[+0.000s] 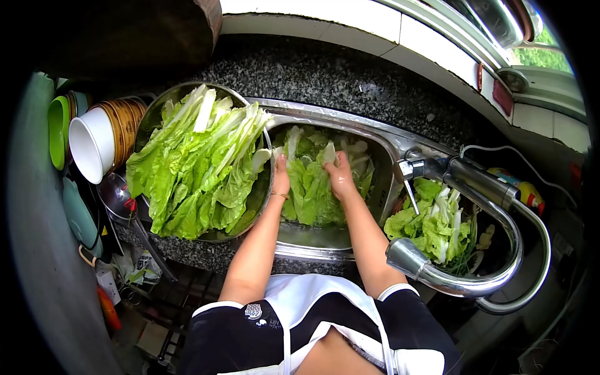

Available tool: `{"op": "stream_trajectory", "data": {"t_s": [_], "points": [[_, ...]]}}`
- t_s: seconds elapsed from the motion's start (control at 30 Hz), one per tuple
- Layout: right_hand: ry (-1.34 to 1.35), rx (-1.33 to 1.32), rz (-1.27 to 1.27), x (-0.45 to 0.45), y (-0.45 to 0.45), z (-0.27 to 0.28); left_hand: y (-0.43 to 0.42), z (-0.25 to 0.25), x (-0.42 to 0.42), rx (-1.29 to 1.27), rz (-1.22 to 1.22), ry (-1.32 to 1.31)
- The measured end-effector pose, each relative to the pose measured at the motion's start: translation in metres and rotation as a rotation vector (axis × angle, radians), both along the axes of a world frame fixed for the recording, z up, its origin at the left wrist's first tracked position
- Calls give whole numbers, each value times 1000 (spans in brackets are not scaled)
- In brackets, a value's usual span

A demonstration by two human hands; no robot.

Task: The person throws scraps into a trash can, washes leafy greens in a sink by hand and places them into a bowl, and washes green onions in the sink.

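Green lettuce leaves [306, 187] lie in water in the steel sink [312, 236]. My left hand [280, 177] is at the sink's left side, its fingers closed at the leaf edges beside the bowl. Toward the right of the leaves, my right hand [339, 175] pinches a pale leaf stem between thumb and fingers. To the left, a large steel bowl [169, 95] overlaps the sink's edge, heaped with long lettuce leaves [194, 162].
A chrome faucet [462, 284] curves over the right side, above more lettuce [437, 225]. White, green and brown bowls [92, 145] stand at the far left near a ladle [117, 190]. Dark speckled counter [312, 69] runs behind the sink.
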State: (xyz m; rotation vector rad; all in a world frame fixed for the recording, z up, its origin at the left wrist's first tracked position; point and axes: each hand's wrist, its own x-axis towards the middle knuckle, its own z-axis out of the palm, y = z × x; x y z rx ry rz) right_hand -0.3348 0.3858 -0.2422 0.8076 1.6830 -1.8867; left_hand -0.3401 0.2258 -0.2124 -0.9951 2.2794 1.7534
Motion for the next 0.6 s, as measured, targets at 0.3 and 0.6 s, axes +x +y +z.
{"op": "stream_trajectory", "data": {"t_s": [0.3,0.6], "points": [[2,128,-89,10,29,12,6,-9,-16,-359,-289,365],[117,271,456,-5,-13,-7,16,-16,-40,-348,-410,-138]]}}
